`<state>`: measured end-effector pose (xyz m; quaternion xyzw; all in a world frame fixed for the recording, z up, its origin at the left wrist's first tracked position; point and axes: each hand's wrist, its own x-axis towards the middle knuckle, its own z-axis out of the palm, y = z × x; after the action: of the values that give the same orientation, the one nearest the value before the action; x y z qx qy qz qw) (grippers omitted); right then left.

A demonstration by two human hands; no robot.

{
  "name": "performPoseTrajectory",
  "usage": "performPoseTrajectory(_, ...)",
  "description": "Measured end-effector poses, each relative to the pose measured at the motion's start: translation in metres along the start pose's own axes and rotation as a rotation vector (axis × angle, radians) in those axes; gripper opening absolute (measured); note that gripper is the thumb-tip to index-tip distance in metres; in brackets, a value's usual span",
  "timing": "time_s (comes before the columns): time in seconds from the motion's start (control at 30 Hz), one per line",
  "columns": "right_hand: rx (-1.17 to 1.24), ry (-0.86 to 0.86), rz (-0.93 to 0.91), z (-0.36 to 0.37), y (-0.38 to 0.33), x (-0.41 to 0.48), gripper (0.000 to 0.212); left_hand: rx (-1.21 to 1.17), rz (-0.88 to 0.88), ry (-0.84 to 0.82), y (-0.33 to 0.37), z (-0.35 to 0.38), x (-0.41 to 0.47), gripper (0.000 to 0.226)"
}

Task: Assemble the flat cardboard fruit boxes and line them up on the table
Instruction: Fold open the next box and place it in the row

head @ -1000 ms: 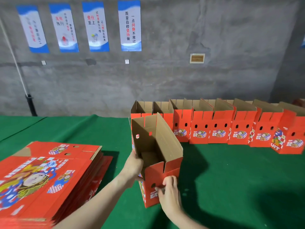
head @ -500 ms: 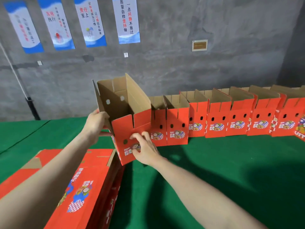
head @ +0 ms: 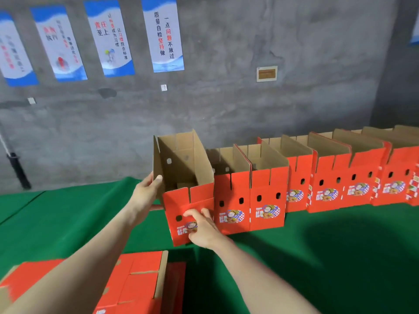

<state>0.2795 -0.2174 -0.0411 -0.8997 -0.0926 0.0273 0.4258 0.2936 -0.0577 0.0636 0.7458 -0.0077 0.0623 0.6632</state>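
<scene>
An assembled red fruit box (head: 181, 175) with brown open flaps stands slightly tilted at the left end of a row of assembled red boxes (head: 317, 177) on the green table (head: 340, 257). My left hand (head: 147, 191) grips its left wall, thumb over the top edge. My right hand (head: 201, 227) presses on its red front face, fingers by the round holes. The box touches the neighbouring box on its right. A stack of flat red box blanks (head: 136, 282) lies near me at the bottom left, partly hidden by my left forearm.
A grey concrete wall with several blue-and-white posters (head: 162, 35) rises behind the table. A black pole (head: 18, 171) leans at the far left. The row of boxes runs off the right edge. Green cloth stretches in front of the row.
Both hands carried the assembled box from in front of me away and to the right, up against the left end of the row. My view has moved closer to the row.
</scene>
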Motion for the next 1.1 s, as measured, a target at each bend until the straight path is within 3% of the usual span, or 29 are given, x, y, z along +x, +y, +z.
performPoseTrajectory(0.13, -0.164, -0.038, 0.091, 0.014, 0.03, 0.021, 0.061, 0.098, -0.103, -0.106, -0.053, 0.027, 0.018, 0.055)
performPoseTrajectory(0.27, -0.315, -0.01, 0.096, 0.033, 0.048, 0.033, 0.046, 0.439, -0.118, 0.121, -0.1, 0.057, 0.017, 0.083)
performPoseTrajectory(0.4, -0.3, 0.093, 0.116, 0.043, 0.053, 0.051, 0.045, 0.225, -0.093, 0.097, -0.121, 0.075, 0.024, 0.065)
performPoseTrajectory(0.47, -0.28, 0.104, 0.156, 0.043, 0.053, 0.062, 0.053, 0.316, -0.154, 0.04, -0.119, 0.073, 0.038, 0.075)
performPoseTrajectory(0.53, -0.275, 0.109, 0.181, 0.042, 0.052, 0.075, 0.06, 0.587, -0.193, 0.063, -0.115, 0.068, 0.052, 0.091)
performPoseTrajectory(0.6, -0.29, 0.122, 0.193, 0.039, 0.053, 0.088, 0.061, 0.468, -0.187, 0.027, -0.106, 0.069, 0.06, 0.101)
performPoseTrajectory(0.63, -0.293, 0.13, 0.199, 0.037, 0.054, 0.094, 0.06, 0.352, -0.167, -0.002, -0.105, 0.07, 0.064, 0.097)
performPoseTrajectory(0.73, -0.268, 0.141, 0.224, 0.032, 0.059, 0.113, 0.059, 0.206, -0.134, -0.089, -0.112, 0.071, 0.074, 0.047)
performPoseTrajectory(0.77, -0.258, 0.141, 0.227, 0.031, 0.061, 0.118, 0.059, 0.199, -0.131, -0.093, -0.115, 0.07, 0.076, 0.042)
performPoseTrajectory(0.9, -0.234, 0.106, 0.248, 0.028, 0.065, 0.13, 0.05, 0.213, -0.178, -0.038, -0.121, 0.058, 0.072, 0.074)
performPoseTrajectory(1.1, -0.167, 0.003, 0.155, 0.026, 0.039, 0.104, 0.064, 0.366, -0.189, -0.006, -0.115, 0.036, 0.051, 0.043)
